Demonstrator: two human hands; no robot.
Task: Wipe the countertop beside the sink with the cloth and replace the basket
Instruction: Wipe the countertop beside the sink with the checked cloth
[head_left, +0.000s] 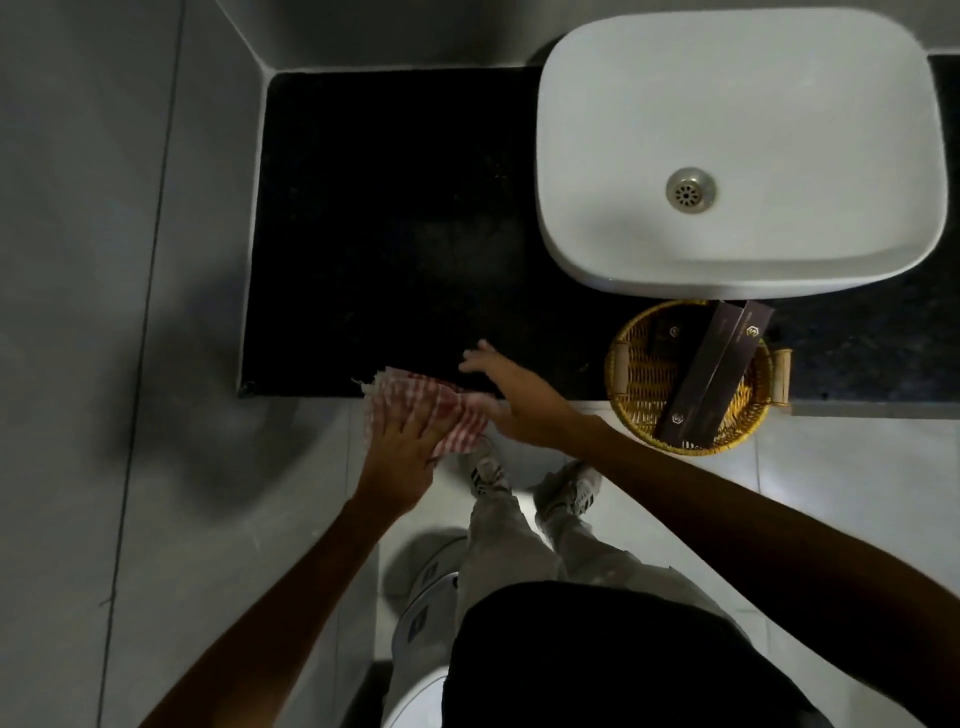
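A red-and-white checked cloth (428, 408) is seen at the front edge of the black countertop (395, 218), partly over the edge and partly hanging in front of it. The left hand (402, 441) is laid flat on the cloth with fingers spread — no closed grasp is shown, only a press of palm and fingers against the fabric. The right hand (511, 395) is held just beside it, to the right, fingers extended and slightly blurred; its thumb side is touching or nearly touching the cloth's right corner, but whether the fabric is pinched there cannot be told.

The countertop left of the sink (737, 150) is bare and dark. The white sink is set at the right, with a metal drain (690, 189) in its bowl. The basket (691, 376) — yellow wicker, round, with small side handles — is placed on the counter directly in front of the sink, its near rim overhanging the counter edge. A long dark box (714, 374) is lying in it at a slant, one end over the far rim.

Below, legs in light trousers and sneakers (530, 480) are visible on a pale tiled floor.
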